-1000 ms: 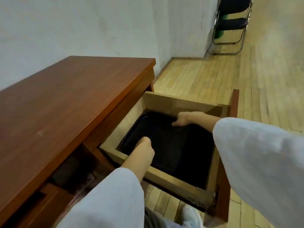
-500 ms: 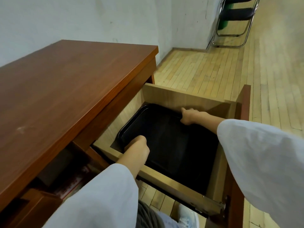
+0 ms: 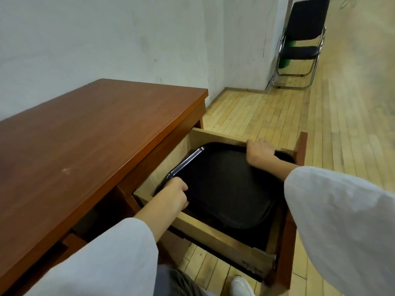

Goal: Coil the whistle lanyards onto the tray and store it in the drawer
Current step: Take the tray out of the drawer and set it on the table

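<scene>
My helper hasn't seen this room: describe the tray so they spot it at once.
Find the reddish-brown desk beside the white wall; its pale wooden drawer stands pulled open under its far end. Inside sits the tray, black, flat, round-cornered, gripped by the left hand and right hand, the only dark thing among light wood.

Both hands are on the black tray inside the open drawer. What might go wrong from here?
1. The black plastic tray lies tilted and nearly fills the open wooden drawer, so a corner may snag on a drawer wall.
2. The right hand grips the tray's far rim close against the drawer's far board, so fingers may get pinched.
3. The left hand holds only the near corner, so the grip may slip.
</scene>
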The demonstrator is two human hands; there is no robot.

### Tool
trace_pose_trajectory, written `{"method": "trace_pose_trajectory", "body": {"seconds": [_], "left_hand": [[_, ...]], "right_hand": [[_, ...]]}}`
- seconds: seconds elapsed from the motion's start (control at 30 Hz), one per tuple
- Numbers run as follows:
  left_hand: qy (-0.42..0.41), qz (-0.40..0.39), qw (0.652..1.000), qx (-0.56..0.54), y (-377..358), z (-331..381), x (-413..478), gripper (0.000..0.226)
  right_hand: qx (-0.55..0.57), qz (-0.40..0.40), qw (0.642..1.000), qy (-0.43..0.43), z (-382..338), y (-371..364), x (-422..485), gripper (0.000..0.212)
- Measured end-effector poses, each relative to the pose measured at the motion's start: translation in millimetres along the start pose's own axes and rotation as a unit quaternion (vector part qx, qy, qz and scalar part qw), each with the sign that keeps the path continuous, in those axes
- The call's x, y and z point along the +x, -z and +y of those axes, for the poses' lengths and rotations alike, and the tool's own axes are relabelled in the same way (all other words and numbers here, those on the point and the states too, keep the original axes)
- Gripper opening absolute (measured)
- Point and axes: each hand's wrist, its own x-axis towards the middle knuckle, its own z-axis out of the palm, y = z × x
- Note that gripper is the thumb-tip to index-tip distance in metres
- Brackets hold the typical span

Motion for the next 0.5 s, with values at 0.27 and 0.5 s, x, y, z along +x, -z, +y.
{"method": "trace_pose_trajectory", "body": {"seconds": [0.27,0.5], "left_hand": [[-0.053,-0.015,0.995,-0.086,8.9,-7.1,-62.2,0.047],[-0.059,-0.124,0.98,-0.143,19.8,-13.3,-134.9,0.037]], "right_hand": [[0.049,0.111,0.992,-0.025,32.7,42.4,-29.8,0.023],[0.155,0.139,0.978,-0.03,69.3,79.3,-69.1,0.023]]}}
